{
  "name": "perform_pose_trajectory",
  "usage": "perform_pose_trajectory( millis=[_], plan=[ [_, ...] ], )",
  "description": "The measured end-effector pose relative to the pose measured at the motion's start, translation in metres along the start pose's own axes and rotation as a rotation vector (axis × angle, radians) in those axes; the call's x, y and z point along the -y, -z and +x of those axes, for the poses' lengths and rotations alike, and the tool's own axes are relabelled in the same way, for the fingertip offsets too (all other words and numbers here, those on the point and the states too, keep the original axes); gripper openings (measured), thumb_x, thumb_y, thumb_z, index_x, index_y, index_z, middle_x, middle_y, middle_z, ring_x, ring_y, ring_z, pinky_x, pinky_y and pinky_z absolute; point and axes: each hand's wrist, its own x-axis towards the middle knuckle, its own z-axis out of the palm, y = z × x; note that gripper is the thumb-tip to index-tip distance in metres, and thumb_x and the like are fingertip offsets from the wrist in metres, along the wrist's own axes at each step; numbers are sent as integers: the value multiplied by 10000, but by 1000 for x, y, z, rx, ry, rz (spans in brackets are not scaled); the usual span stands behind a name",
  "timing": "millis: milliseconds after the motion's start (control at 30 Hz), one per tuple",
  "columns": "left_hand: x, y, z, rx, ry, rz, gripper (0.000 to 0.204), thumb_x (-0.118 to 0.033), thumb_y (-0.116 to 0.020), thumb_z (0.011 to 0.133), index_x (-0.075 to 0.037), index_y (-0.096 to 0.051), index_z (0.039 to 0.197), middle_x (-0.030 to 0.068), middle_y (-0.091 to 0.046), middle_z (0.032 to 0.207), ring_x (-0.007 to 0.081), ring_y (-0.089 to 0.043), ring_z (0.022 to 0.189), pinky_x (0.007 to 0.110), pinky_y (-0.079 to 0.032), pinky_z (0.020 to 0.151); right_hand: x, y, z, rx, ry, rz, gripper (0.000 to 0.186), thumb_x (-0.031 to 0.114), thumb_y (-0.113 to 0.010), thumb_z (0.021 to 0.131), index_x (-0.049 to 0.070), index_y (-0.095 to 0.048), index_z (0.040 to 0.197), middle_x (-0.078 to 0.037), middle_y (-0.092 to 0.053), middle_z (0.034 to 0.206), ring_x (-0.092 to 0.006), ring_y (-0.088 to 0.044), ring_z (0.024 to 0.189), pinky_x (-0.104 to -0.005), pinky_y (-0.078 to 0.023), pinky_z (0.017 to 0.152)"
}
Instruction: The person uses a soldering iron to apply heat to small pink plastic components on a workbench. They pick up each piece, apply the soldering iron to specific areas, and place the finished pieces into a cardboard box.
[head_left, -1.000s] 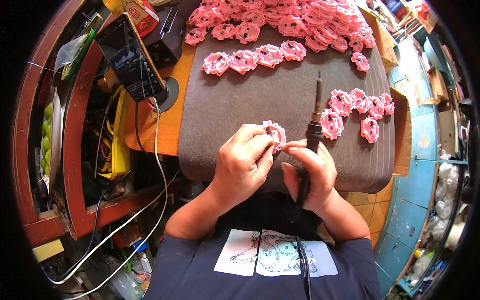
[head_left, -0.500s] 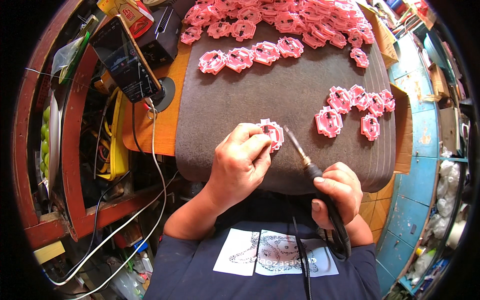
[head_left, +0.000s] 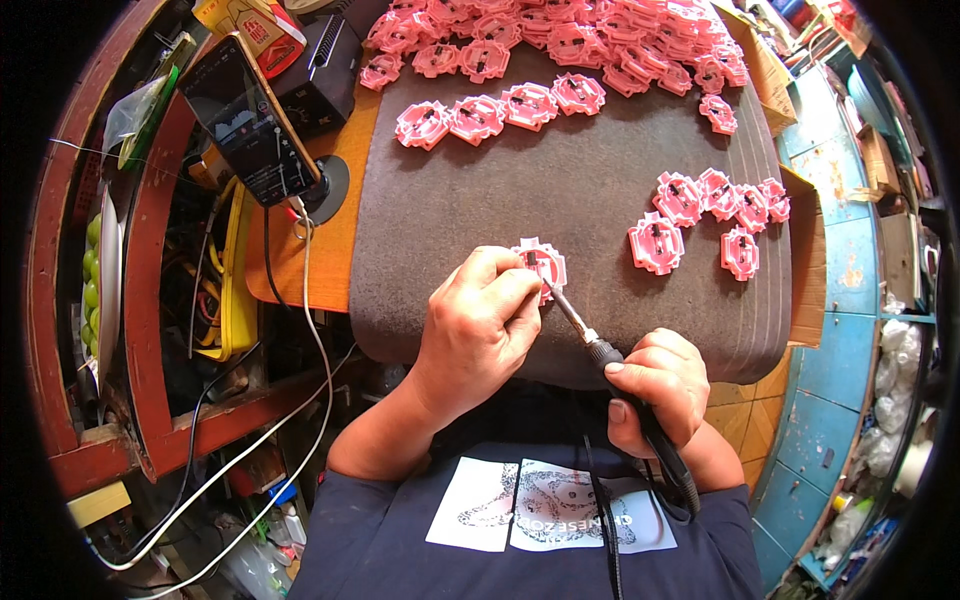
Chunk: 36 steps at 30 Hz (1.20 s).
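Near the front of the dark mat, a pink plastic part (head_left: 549, 259) with a small dark piece inside is pinched in my left hand (head_left: 482, 315). My fingers cover its left side. A black-handled soldering iron (head_left: 604, 353) is gripped in my right hand (head_left: 660, 388). Its metal tip points up and left and meets the inside of the pink part; exact contact is too small to tell. To the right lies a small group of similar pink parts (head_left: 656, 244). Farther back, a short row of them (head_left: 477, 120) sits on the mat.
A big heap of pink parts (head_left: 580, 40) covers the far end of the mat (head_left: 450, 210). At the left, a phone (head_left: 245, 120) leans on a round stand beside a black box (head_left: 318, 75). White cable (head_left: 322, 360) hangs by the table's left edge. Cardboard (head_left: 806, 260) borders the right side.
My right hand has moved slightly left, bringing the soldering iron's tip from beside the pink part onto it. My left hand has stayed in place.
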Motion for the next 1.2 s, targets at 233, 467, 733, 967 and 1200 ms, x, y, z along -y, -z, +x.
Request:
perform_pose_trajectory(
  millis=[233,467,733,967,1200],
  plan=[
    [0,1,0,-8,-13,-4,156,59,-765,844,-3,-709,976,128,-664,1035,247,-706,797,342,-568,685,1,0,1,3,-4,-8,242,77,-737,793,-12,-665,1006,-68,-599,675,-220,-516,505,-371,-379,496],
    [0,0,1,-12,-31,8,164,56,-766,843,-8,-709,984,136,-667,1038,288,-713,847,364,-574,732,1,0,0,6,-1,-15,240,72,-733,787,-19,-665,998,-74,-593,672,-219,-519,508,-368,-381,498],
    [-1,2,1,-7,-18,-1,159,53,-764,840,-5,-710,977,139,-670,1039,304,-715,866,374,-575,757,2,4,-3,-66,-27,-6,255,120,-730,874,-28,-651,1066,-99,-608,719,-257,-569,556,-383,-444,528],
    [-1,1,1,-20,-27,7,173,21,-772,825,-21,-697,976,136,-664,1021,355,-699,879,431,-576,773,-2,-2,-7,-122,-103,-40,422,33,-815,849,-28,-660,1237,-161,-653,851,-271,-598,634,-378,-491,566],
    [0,0,1,-19,-21,14,171,22,-770,827,-23,-696,974,136,-667,1027,357,-700,882,431,-576,771,-16,-20,-3,-124,-130,16,431,-51,-768,822,-26,-685,1244,-76,-660,755,-237,-631,604,-359,-505,562]
  ],
)
